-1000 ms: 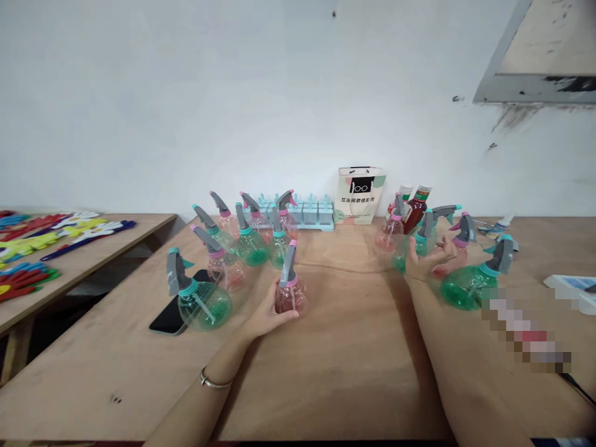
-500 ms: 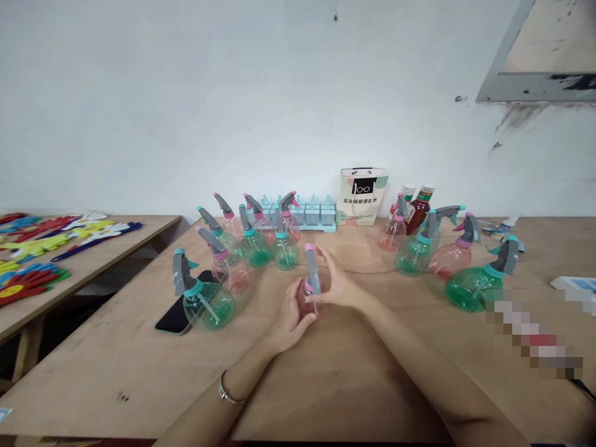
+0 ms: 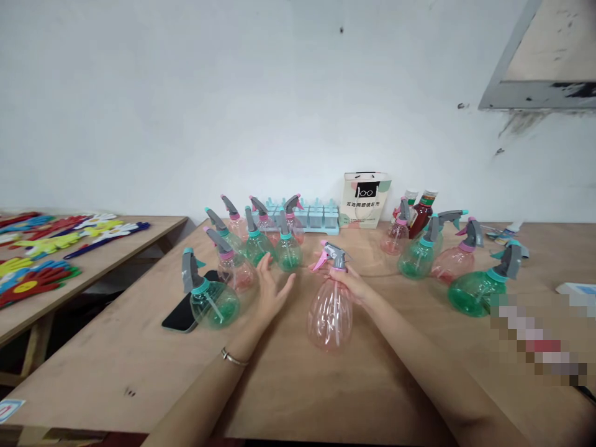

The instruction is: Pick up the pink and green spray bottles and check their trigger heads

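Observation:
A clear pink spray bottle [image 3: 329, 316] with a grey and pink trigger head stands roughly upright in front of me. My right hand [image 3: 351, 282] grips it at the neck from behind and the right; part of the fingers is hidden by the bottle. My left hand [image 3: 271, 292] is open, fingers apart and holding nothing. Just beyond it stands a green spray bottle [image 3: 288, 253], with another green spray bottle [image 3: 259, 246] beside that. To its left are a pink spray bottle [image 3: 236, 273] and a green spray bottle [image 3: 218, 307].
A black phone [image 3: 179, 315] lies behind the left front bottle. On the right are green spray bottles [image 3: 475, 293] and a pink one [image 3: 454, 261]. A light-blue rack [image 3: 321, 218], paper bag [image 3: 365, 202] and red sauce bottle [image 3: 423, 214] line the wall. Colourful felt hands [image 3: 40, 279] cover the left table.
My left hand has let go of the pink spray bottle and moved left, opening. The bottle has come nearer and turned, its nozzle now pointing left, with my right hand on its neck.

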Tool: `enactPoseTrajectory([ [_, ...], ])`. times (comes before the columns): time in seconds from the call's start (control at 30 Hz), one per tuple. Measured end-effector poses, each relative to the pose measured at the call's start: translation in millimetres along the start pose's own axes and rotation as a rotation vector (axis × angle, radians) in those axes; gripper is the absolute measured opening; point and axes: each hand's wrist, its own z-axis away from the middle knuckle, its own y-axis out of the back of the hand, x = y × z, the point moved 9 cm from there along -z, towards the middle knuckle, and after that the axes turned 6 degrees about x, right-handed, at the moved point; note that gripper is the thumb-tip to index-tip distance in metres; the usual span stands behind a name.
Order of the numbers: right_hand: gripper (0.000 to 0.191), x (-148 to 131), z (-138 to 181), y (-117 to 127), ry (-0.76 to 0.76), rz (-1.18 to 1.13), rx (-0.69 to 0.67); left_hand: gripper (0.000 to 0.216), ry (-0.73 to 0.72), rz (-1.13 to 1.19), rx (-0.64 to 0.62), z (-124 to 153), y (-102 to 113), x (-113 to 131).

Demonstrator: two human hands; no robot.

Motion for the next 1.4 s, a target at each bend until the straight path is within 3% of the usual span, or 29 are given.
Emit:
enactPoseTrajectory([
  [0.23,0.043,-1.5,2.6,-5.2,-0.065,-0.21,-0.069,0.095,0.128,0.033,-0.003,-57.2,-42.7,-33.5],
  [0.4,0.044,-8.9,4.0,-9.5,-0.059,-0.229,-0.094,0.074,0.295,-0.166,-0.08,-51.2,-62.8,-39.3],
  [0.5,0.039,-11.3,3.8,-6.5,-0.048,-0.204,-0.04,0.067,0.235,-0.195,-0.111,-31.6,-58.9,-19.8],
  [0.7,0.029,-32.9,11.5,4.1,0.036,-0.228,0.19,0.063,0.1,-0.158,-0.172,7.6,-28.0,18.9],
  [0.93,0.027,-45.8,19.1,-18.2,0.024,-0.091,0.042,0.059,0.003,-0.064,-0.205,14.6,-17.0,33.5],
  [1.1,0.02,-43.6,17.2,-7.7,0.039,-0.119,0.166,0.058,0.016,-0.073,-0.22,11.3,-16.9,34.2],
  [1.27,0.029,-30.5,16.1,-16.6,-0.098,-0.092,0.027,0.056,0.012,-0.035,-0.235,11.1,-16.6,35.4],
  [1.4,0.019,-31.8,13.5,-12.8,-0.058,-0.127,0.082,0.056,0.025,-0.036,-0.232,10.8,-15.4,34.3],
])
